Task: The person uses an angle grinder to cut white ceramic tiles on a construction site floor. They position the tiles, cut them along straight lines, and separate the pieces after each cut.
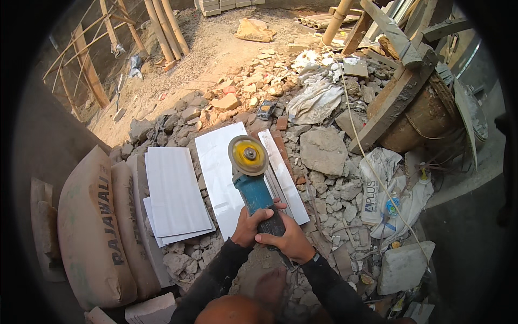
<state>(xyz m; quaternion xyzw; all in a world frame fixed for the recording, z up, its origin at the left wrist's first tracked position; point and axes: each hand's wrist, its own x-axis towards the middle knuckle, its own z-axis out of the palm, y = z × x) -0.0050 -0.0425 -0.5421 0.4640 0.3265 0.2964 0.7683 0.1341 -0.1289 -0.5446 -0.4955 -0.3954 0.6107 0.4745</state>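
Observation:
Both my hands are closed around an angle grinder (253,189) with a teal body, a black rear grip and a yellow-centred cutting disc facing up. My left hand (249,224) wraps the near left side of the body, its thumb on top. Lower down, my right hand (288,237) grips the black handle. Under the grinder lies a white tile (215,156), partly hidden by the tool. A narrow white tile strip (284,175) lies to its right. More white tiles (178,191) are stacked on the left.
Filled brown sacks (91,232) stand at left beside a wall. Broken concrete and rubble (324,151) cover the ground. A cable (372,167) runs down the right side, near a wooden beam (391,102) and a rusty drum (426,121). Bamboo poles (164,29) stand at the back left.

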